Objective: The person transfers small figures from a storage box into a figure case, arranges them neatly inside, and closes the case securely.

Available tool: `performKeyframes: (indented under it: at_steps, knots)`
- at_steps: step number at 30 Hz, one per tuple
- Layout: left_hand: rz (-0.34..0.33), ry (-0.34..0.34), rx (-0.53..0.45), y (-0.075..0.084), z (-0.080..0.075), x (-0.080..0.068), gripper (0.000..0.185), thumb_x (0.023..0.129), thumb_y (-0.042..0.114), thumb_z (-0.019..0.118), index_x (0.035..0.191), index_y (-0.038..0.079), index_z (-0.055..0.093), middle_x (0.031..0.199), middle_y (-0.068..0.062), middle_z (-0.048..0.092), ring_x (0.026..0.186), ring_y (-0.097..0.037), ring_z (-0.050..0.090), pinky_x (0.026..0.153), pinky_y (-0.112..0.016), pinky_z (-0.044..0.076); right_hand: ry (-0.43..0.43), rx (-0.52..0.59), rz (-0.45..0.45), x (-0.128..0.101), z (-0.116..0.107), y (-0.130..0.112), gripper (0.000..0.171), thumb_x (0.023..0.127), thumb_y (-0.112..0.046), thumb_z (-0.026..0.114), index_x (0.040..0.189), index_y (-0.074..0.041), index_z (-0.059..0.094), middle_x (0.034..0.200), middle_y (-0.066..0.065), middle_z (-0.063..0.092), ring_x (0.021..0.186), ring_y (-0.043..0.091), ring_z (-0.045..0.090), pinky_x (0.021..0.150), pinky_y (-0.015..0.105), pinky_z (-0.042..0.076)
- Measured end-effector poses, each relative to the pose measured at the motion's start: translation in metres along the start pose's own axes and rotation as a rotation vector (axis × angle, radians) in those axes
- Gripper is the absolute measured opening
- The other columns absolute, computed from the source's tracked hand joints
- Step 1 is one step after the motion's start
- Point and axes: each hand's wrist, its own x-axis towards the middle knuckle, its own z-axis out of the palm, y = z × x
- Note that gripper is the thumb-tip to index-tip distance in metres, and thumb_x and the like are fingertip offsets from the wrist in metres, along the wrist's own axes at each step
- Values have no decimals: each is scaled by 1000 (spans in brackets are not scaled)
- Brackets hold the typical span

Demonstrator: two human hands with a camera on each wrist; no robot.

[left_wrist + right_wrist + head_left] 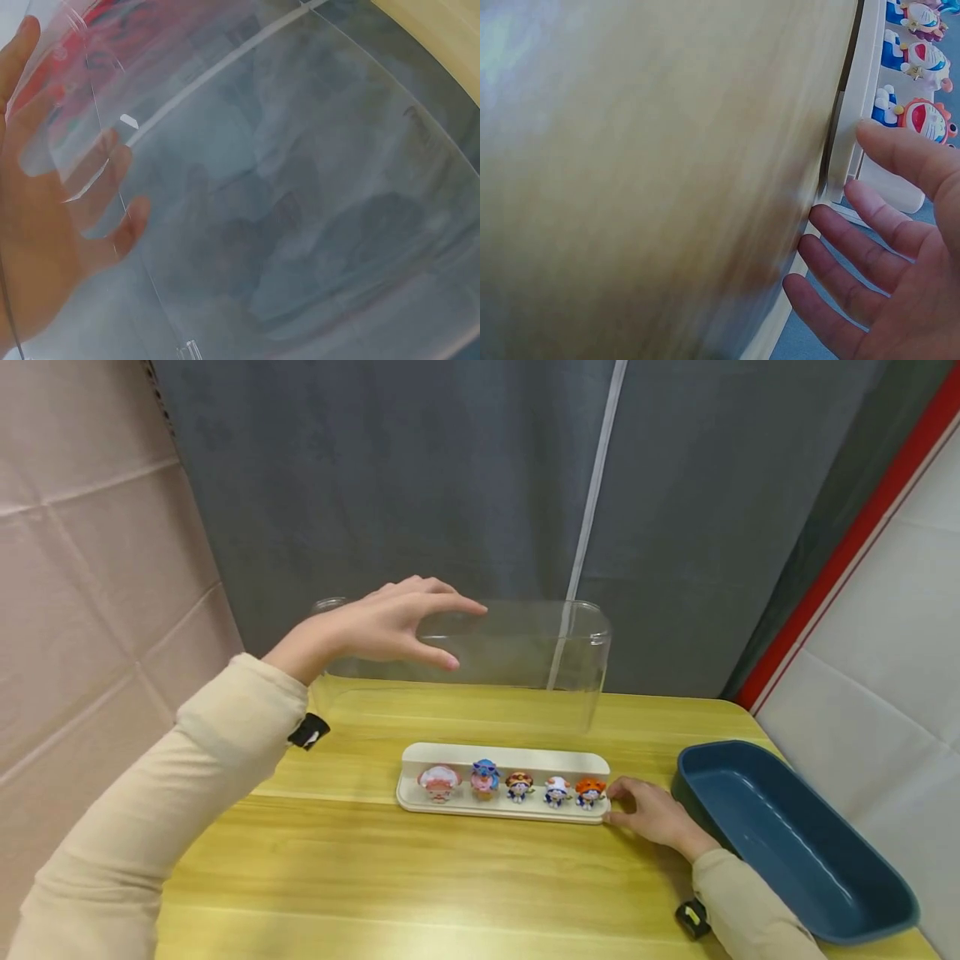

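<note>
Under the left hand (378, 628), a clear cover (517, 647) is standing on the surface (337, 868), the spread fingers (442, 606) hovering over its top edge; whether they are touching is unclear. Just beyond the right hand's (651, 814) relaxed, parted fingers (618, 792), a white tray (502, 752) is carrying five figurines (517, 785), fingertips meeting its end. Right of that hand, a blue bin (795, 843) is sitting.

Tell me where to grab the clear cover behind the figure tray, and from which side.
Grip the clear cover by its two short rounded ends, hands coming from either side. It stands long and open-bottomed on the table, so end grips probably keep it level. The left hand hovers at its top edge.
</note>
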Motion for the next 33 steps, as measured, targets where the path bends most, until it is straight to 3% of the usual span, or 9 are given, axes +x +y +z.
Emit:
performKeyframes:
  at_steps: [12,33]
  knots:
    - [25,-13,13,5,21,19,65,75,49,64,131,24,42,126,-3,41,109,-18,35,80,-37,32,-13,6,22,1,0,-1,29,72,-27,72,92,-11,58,90,1,58,82,20,52,73,41,44]
    - [26,-23,-27,11,59,28,66,74,54,61,131,26,42,125,-2,41,106,-15,35,79,-35,31,-7,17,9,2,-1,-2,29,72,-27,72,93,-10,59,90,0,58,81,19,52,73,40,44]
